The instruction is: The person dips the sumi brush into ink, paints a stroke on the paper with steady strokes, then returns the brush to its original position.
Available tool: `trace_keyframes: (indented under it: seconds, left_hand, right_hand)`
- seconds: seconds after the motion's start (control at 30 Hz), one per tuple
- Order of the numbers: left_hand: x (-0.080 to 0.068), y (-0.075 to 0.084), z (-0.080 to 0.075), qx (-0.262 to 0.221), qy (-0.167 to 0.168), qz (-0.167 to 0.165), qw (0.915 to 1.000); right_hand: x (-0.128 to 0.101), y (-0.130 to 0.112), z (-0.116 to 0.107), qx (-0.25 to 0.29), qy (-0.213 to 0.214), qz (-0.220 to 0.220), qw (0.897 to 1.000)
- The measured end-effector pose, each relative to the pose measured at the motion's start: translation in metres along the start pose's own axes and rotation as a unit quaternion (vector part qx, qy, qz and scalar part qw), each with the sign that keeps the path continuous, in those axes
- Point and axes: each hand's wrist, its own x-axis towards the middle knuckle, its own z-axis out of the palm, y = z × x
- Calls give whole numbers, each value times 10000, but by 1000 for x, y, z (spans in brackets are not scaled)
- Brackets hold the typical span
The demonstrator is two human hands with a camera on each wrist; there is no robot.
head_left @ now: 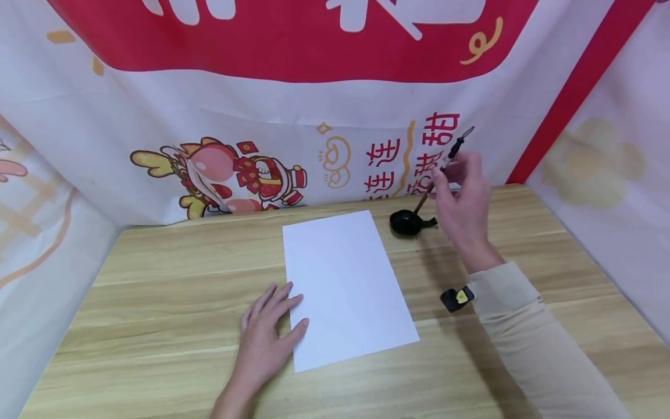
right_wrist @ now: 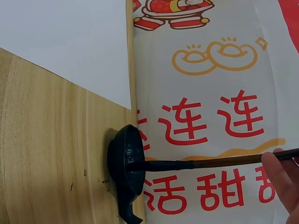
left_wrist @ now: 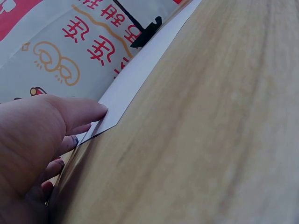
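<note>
Right hand fingers pinch the brush, tip dipped in the black ink dish at 2 o'clock of the still-blank paper, left hand flat, fingers spread on its 8 o'clock corner, so looks like writing hasn't started.

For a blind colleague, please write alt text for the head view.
A right hand dips a thin brown brush into a small black ink dish, while the left hand rests on a white paper sheet on a wooden table.
</note>
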Motion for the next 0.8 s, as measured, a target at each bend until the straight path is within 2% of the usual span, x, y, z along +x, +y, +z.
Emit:
trace_keyframes:
  seconds: [0.37, 0.67, 0.8]
  left_hand:
    - [0, 0, 0, -5, 3, 2, 10000]
    - [0, -1, 1, -68, 48, 12, 10000]
    - [0, -1, 1, -62, 37, 5, 10000]
  right_hand:
    - [2, -1, -3, 327, 84, 69, 9994]
    - [0, 2, 0, 81, 67, 123, 9999]
    - [-1, 2, 0, 153, 41, 75, 9998]
